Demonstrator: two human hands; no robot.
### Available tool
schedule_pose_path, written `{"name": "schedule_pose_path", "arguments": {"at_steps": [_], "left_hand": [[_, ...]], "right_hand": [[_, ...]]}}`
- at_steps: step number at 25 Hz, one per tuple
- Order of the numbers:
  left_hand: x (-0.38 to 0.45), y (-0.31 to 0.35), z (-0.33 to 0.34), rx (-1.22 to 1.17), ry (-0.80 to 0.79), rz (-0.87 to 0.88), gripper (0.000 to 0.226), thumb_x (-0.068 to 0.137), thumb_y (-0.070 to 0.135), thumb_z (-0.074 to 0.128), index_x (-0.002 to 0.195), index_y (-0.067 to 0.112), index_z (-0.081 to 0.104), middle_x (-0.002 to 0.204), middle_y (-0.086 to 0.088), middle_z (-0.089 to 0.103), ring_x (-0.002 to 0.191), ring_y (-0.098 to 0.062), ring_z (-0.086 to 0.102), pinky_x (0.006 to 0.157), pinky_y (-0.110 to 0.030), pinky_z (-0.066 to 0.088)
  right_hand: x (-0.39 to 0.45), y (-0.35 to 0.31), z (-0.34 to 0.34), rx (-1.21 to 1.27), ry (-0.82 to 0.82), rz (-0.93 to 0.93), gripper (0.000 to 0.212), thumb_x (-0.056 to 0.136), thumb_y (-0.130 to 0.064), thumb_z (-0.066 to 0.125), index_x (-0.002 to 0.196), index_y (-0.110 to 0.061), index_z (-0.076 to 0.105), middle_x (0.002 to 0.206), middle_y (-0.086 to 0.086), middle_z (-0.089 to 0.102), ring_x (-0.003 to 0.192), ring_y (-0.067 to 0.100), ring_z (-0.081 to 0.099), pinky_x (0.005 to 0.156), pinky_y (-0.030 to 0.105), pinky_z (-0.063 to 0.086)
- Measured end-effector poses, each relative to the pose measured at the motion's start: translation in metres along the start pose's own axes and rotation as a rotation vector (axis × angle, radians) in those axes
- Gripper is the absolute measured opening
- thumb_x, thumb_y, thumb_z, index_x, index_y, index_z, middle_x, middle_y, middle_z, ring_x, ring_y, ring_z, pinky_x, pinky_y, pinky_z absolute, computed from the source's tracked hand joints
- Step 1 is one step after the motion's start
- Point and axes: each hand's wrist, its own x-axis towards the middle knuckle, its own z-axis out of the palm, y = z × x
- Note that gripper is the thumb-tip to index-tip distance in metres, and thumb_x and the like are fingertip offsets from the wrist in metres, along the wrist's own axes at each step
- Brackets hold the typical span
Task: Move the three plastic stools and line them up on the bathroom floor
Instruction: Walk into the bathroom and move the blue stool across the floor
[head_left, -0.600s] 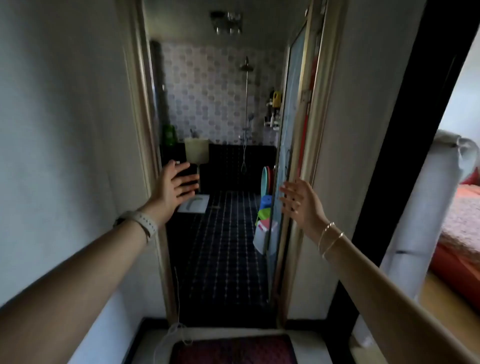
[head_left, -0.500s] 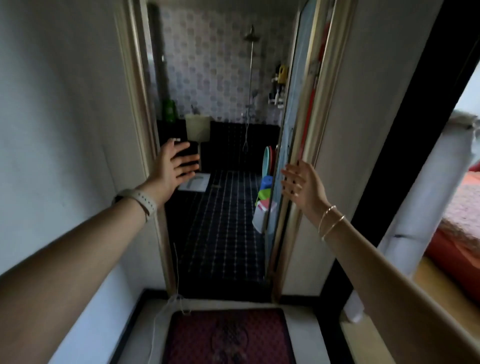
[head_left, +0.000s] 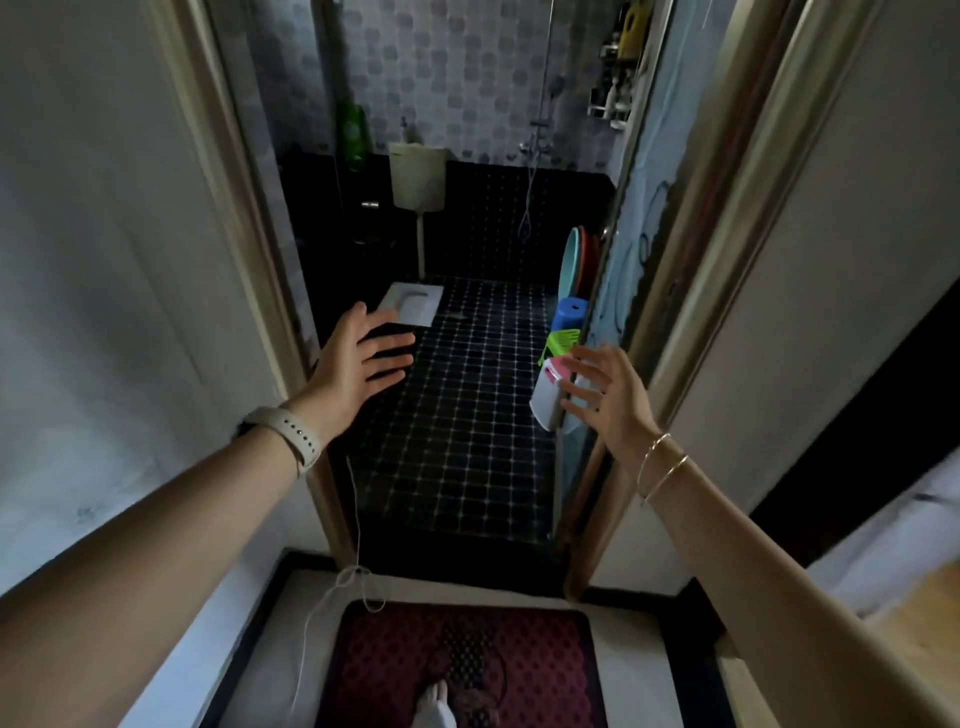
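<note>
Three plastic stools stand in a row along the right side of the dark tiled bathroom floor (head_left: 457, 426), partly hidden by the door edge: a blue stool (head_left: 569, 313) farthest, a green stool (head_left: 560, 344) in the middle, a white stool with a pink top (head_left: 546, 396) nearest. My right hand (head_left: 605, 397) is open with fingers spread, just in front of the white stool, not gripping it. My left hand (head_left: 358, 358) is open near the left door frame, holding nothing.
The doorway is narrow between the left frame (head_left: 228, 218) and the opened door (head_left: 618, 270). A red mat (head_left: 467, 665) lies at the threshold with a white cord (head_left: 353, 577). Basins (head_left: 574, 260) lean behind the stools. A squat toilet (head_left: 413, 303) and cistern (head_left: 418, 176) sit at the back.
The view has moved closer to the doorway and tilted down. Both hands have lowered, and my right hand has come close to the white stool.
</note>
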Motion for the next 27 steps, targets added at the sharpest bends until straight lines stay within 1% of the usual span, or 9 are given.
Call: {"name": "schedule_pose_path", "arguments": {"at_steps": [3,7,10,13,15,19,22,24,27], "left_hand": [[0.103,-0.012,-0.002,0.001,-0.031,-0.049,0.052,0.093,0.055,0.034,0.124,0.023,0.060,0.119,-0.011,0.069,0.105,-0.031,0.065,0.099,-0.048,0.048],[0.237,-0.002,0.006,-0.027,-0.118,-0.122,0.056,0.090,0.058,0.039,0.128,0.021,0.057,0.119,-0.011,0.068,0.108,-0.032,0.065,0.097,-0.048,0.049],[0.334,0.008,0.027,-0.019,-0.180,-0.119,0.065,0.076,0.065,0.051,0.126,0.025,0.060,0.120,-0.009,0.070,0.108,-0.030,0.067,0.092,-0.045,0.051],[0.423,-0.008,0.042,-0.022,-0.192,-0.128,0.055,0.080,0.064,0.049,0.120,0.030,0.063,0.115,-0.005,0.074,0.104,-0.028,0.070,0.086,-0.042,0.054],[0.481,-0.017,0.052,-0.015,-0.181,-0.137,0.049,0.083,0.063,0.047,0.116,0.032,0.065,0.110,-0.002,0.076,0.100,-0.027,0.072,0.082,-0.040,0.055],[0.620,-0.013,0.084,-0.052,-0.130,-0.167,0.046,0.087,0.059,0.044,0.113,0.028,0.066,0.111,-0.007,0.075,0.096,-0.029,0.072,0.083,-0.043,0.055],[0.712,0.005,0.111,-0.035,-0.140,-0.166,0.047,0.089,0.058,0.041,0.115,0.027,0.063,0.115,-0.008,0.071,0.102,-0.030,0.068,0.089,-0.045,0.053],[0.771,0.014,0.126,-0.022,-0.166,-0.158,0.052,0.089,0.058,0.040,0.123,0.024,0.061,0.118,-0.009,0.069,0.104,-0.031,0.067,0.093,-0.046,0.052],[0.875,0.015,0.143,0.012,-0.191,-0.155,0.058,0.089,0.058,0.041,0.131,0.021,0.057,0.120,-0.009,0.069,0.107,-0.031,0.066,0.093,-0.046,0.051]], "right_hand": [[0.100,0.004,0.018,0.009,0.026,0.025,0.042,0.091,-0.044,0.044,0.114,-0.015,0.063,0.123,0.009,0.066,0.113,0.032,0.062,0.096,0.045,0.047],[0.210,0.003,0.033,0.023,0.113,0.099,0.038,0.091,-0.041,0.045,0.112,-0.014,0.063,0.119,0.011,0.066,0.106,0.033,0.063,0.094,0.046,0.050],[0.290,-0.005,0.033,0.047,0.166,0.114,0.034,0.088,-0.042,0.048,0.103,-0.018,0.066,0.113,0.009,0.068,0.097,0.028,0.067,0.081,0.039,0.055],[0.376,-0.010,0.028,0.072,0.215,0.142,0.028,0.087,-0.040,0.049,0.094,-0.020,0.068,0.102,0.005,0.070,0.082,0.022,0.071,0.067,0.032,0.055],[0.437,-0.012,0.026,0.091,0.231,0.149,0.029,0.088,-0.039,0.048,0.091,-0.020,0.068,0.101,0.006,0.069,0.083,0.023,0.069,0.072,0.036,0.055],[0.582,-0.029,0.026,0.123,0.195,0.157,0.031,0.090,-0.041,0.045,0.097,-0.019,0.066,0.110,0.010,0.066,0.096,0.029,0.065,0.095,0.048,0.050],[0.674,-0.054,0.032,0.103,0.187,0.147,0.037,0.089,-0.041,0.045,0.104,-0.015,0.065,0.115,0.012,0.067,0.099,0.031,0.065,0.091,0.045,0.052],[0.733,-0.067,0.036,0.090,0.185,0.144,0.043,0.091,-0.043,0.043,0.112,-0.012,0.064,0.116,0.012,0.068,0.103,0.033,0.065,0.087,0.043,0.053],[0.833,-0.077,0.036,0.109,0.191,0.148,0.041,0.092,-0.043,0.041,0.110,-0.014,0.064,0.118,0.013,0.067,0.103,0.033,0.065,0.085,0.042,0.053]]}}
